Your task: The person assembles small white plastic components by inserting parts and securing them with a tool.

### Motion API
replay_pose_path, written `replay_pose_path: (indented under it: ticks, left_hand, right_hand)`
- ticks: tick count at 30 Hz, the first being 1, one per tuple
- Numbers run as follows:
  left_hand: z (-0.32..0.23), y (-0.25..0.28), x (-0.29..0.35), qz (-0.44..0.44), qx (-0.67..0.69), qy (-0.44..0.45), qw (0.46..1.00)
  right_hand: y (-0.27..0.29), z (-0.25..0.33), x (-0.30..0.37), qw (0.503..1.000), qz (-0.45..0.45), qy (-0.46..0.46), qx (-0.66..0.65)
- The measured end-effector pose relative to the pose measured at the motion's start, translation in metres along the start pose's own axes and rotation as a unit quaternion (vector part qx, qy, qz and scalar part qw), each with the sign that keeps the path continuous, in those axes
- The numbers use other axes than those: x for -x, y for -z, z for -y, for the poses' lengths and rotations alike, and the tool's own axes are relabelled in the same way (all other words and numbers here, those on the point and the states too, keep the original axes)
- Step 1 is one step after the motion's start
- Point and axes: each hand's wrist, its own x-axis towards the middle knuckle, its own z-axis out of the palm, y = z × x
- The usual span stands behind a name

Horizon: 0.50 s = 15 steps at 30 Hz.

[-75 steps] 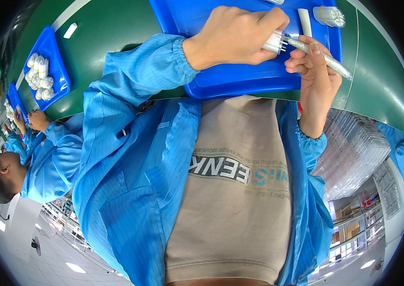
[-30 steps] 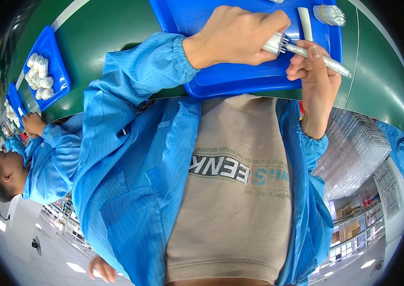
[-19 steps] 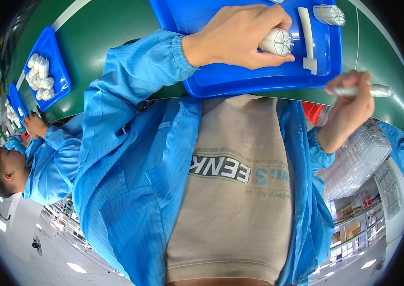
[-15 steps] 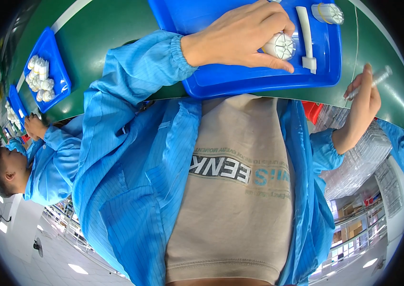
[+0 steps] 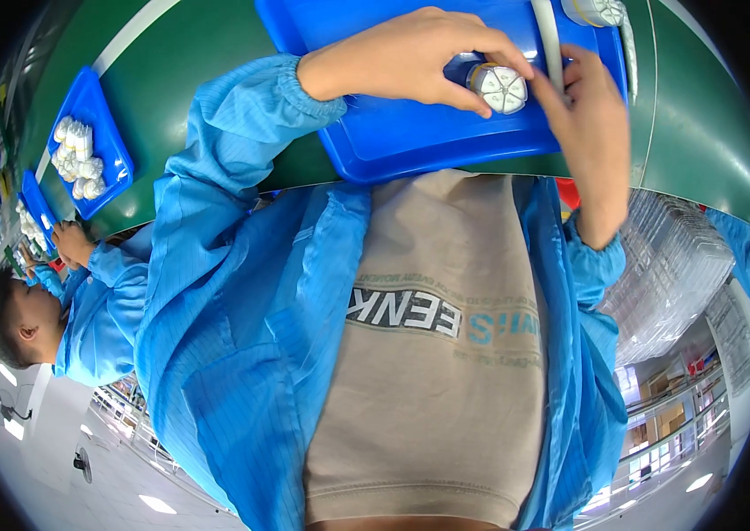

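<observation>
Two hands meet over one white bundle point(image 5: 502, 88) in the blue tray point(image 5: 428, 149), the left hand point(image 5: 415, 57) nearer.

It sits between left thumb and fingers, gently pinched, end face up; the right hand point(image 5: 594, 133) comes in from its right, fingers bent, whether gripping I can't tell. I count two bundles, the second point(image 5: 598, 11) beyond the right hand; one white bar point(image 5: 548, 35), pointing away, by its fingers; one slim pale stick point(image 5: 631, 62) past it.

1. Factory floor, an assembly line by its look!
2. Here's the long green worktop point(image 5: 702, 133), blue trays point(image 5: 446, 152) spaced along it, white bundles point(image 5: 502, 89) by the batch.
3. Matching blue smocks point(image 5: 225, 372) here, one on a co-worker point(image 5: 103, 305) down the line.
4. And there, a stack point(image 5: 671, 270) in clear plastic!
</observation>
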Motion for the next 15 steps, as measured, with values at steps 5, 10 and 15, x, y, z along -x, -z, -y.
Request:
replay_pose_path:
  ticks: [5,10,15]
  left_hand:
    - [0.022,-0.007,0.015,0.015,0.003,0.038,0.999]
    - [0.015,-0.011,0.008,-0.042,-0.121,-0.068,0.990]
    - [0.022,-0.019,0.009,-0.064,-0.164,-0.043,0.984]
  right_hand:
    - [0.009,-0.011,-0.003,0.977,0.102,-0.093,-0.161]
    - [0.046,-0.005,0.006,0.927,0.099,-0.074,-0.354]
    - [0.036,0.008,-0.009,0.761,0.049,0.048,-0.646]
